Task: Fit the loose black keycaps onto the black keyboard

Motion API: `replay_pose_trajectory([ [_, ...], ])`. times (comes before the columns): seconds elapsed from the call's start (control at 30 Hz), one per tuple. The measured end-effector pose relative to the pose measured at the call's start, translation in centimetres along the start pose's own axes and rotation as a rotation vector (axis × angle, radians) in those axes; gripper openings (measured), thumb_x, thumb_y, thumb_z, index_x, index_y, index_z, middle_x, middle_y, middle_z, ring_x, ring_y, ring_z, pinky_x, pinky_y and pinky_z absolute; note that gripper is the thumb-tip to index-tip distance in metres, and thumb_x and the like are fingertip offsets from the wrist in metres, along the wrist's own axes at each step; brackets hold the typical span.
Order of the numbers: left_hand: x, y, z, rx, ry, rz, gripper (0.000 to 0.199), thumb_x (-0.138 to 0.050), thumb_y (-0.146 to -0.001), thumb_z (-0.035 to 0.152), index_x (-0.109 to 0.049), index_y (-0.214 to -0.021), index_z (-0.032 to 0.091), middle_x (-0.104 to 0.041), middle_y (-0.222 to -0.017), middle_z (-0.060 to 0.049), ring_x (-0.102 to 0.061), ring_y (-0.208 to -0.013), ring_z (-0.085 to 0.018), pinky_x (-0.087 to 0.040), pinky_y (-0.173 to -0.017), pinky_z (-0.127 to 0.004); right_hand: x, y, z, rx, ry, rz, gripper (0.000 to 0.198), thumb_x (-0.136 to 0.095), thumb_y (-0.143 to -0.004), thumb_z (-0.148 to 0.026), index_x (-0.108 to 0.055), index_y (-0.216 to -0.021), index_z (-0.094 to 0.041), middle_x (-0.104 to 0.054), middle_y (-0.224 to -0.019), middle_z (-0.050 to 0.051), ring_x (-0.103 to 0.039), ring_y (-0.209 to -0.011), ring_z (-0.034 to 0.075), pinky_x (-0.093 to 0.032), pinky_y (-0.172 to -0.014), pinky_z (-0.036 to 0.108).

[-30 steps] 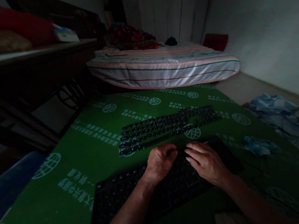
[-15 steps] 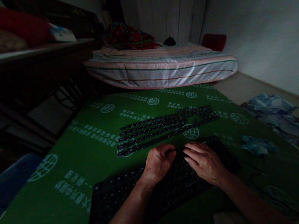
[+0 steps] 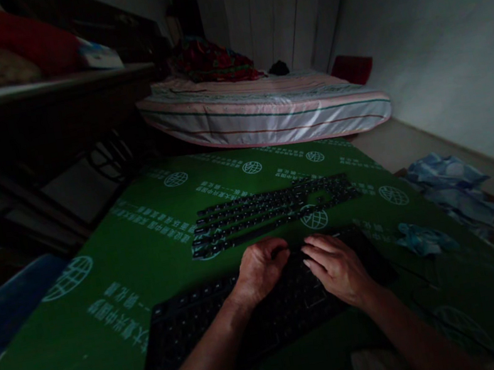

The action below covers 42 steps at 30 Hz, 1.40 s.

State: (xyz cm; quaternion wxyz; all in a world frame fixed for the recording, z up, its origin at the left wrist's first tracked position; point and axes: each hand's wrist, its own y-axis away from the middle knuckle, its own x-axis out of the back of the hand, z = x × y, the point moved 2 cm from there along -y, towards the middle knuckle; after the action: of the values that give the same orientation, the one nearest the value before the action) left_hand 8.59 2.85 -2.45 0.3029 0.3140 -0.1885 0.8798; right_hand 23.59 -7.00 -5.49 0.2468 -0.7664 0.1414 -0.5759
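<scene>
A black keyboard [image 3: 190, 322] lies at a slant on the green tabletop under both my hands. My left hand [image 3: 263, 271] is closed in a pinch over the keyboard's far edge; anything between its fingertips is too small or hidden. My right hand [image 3: 338, 268] rests over the same edge a little to the right. Its fingers are stretched forward and slightly apart, with nothing visible in them. Beyond the hands, loose black keycaps [image 3: 242, 214] lie in several rows, laid out like a keyboard. My forearms cover part of the keyboard's near side.
The table [image 3: 110, 253] has a green cover with white print. A crumpled blue cloth or wrapper [image 3: 423, 238] and a dark cable [image 3: 415, 273] lie on its right side. Past its far edge stands a bed [image 3: 273, 116]; at left is a blue seat [image 3: 15, 309].
The view has shifted very slightly. Both hands keep nearly the same place and pose over the keyboard, and the rows of keycaps look the same.
</scene>
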Motion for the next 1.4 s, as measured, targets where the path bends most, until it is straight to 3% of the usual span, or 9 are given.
replay_pose_trajectory([
  [1.4,-0.08,-0.01,-0.15,0.004,0.002,-0.001,0.017,-0.054,-0.078,0.022,-0.069,-0.086,0.022,-0.071,-0.087,0.0,-0.065,-0.083,-0.016,-0.048,-0.077,-0.025,0.23,-0.16,-0.08,0.001,-0.007,0.004,0.025,-0.051,-0.087,-0.021,-0.067,-0.106,-0.019,-0.066,-0.11,0.01,-0.059,-0.103,0.023,-0.05,-0.091,0.039],
])
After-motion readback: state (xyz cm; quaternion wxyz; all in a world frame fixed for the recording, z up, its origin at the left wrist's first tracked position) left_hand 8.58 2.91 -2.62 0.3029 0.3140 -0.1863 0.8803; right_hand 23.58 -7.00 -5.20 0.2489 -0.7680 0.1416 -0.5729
